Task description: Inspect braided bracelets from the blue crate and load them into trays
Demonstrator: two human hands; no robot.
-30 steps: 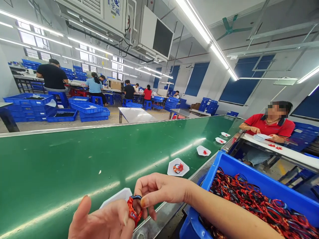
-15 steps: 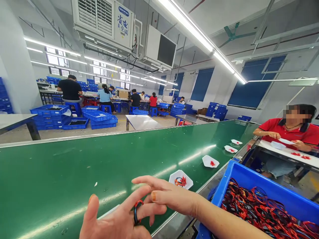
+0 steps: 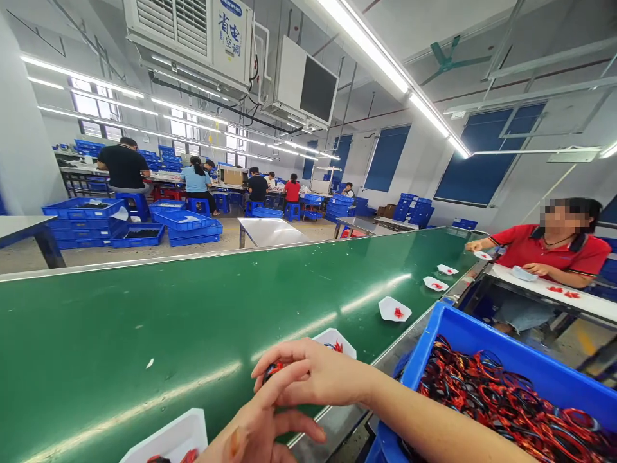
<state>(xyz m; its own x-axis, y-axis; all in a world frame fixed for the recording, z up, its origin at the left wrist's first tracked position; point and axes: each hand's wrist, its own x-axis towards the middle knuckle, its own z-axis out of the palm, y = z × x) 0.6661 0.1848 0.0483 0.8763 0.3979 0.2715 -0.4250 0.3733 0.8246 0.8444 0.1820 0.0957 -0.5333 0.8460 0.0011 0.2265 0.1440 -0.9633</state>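
Note:
My right hand (image 3: 313, 373) reaches in from the right over the green conveyor belt. Its curled fingers close round a small black-and-red wire coil (image 3: 272, 370), mostly hidden behind the fingers. My left hand (image 3: 258, 421) is right below, its index finger raised against the right hand and coil, its other fingers apart. Beside the left hand, a white tray (image 3: 168, 437) with red and dark pieces is cut off by the lower edge. Partly behind my right hand lies another white tray (image 3: 348, 348) with red wires.
The green conveyor belt (image 3: 193, 321) runs away to the right, carrying several white trays, one a tray (image 3: 395, 310) with red pieces. A blue bin (image 3: 482, 328) full of black-and-red wire coils stands at right. Beyond it a co-worker in a red shirt (image 3: 549, 251) sits at a table.
My right fingers have curled round the coil that was on my left hand's fingers. Trays slid left along the belt, and one came into view at lower left. The co-worker's arm stretched to the belt.

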